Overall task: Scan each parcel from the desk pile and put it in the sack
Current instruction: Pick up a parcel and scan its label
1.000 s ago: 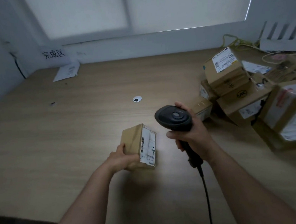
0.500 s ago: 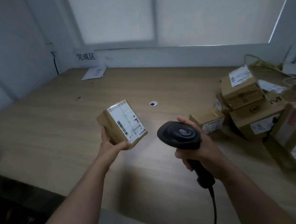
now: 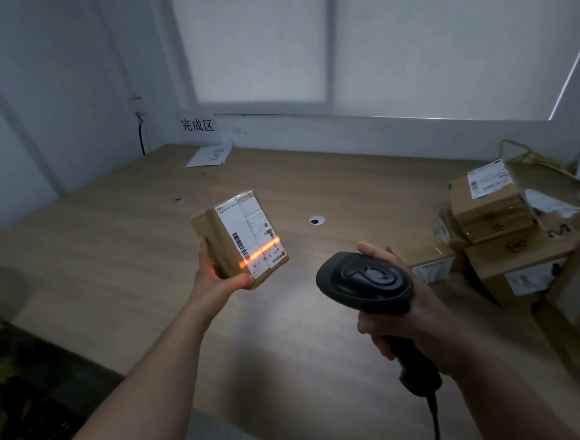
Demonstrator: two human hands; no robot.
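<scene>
While in left hand (image 3: 217,286), parcel (image 3: 240,238) apart from scanner (image 3: 365,283).

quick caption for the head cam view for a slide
Left hand holds a small parcel above the desk while the right hand's scanner casts an orange line across its label.

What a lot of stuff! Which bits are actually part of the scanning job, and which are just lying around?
Part of the job: small parcel in the left hand; scanner in the right hand; parcel pile.
Just lying about: paper sheet; yellow cables; desk grommet.
</scene>
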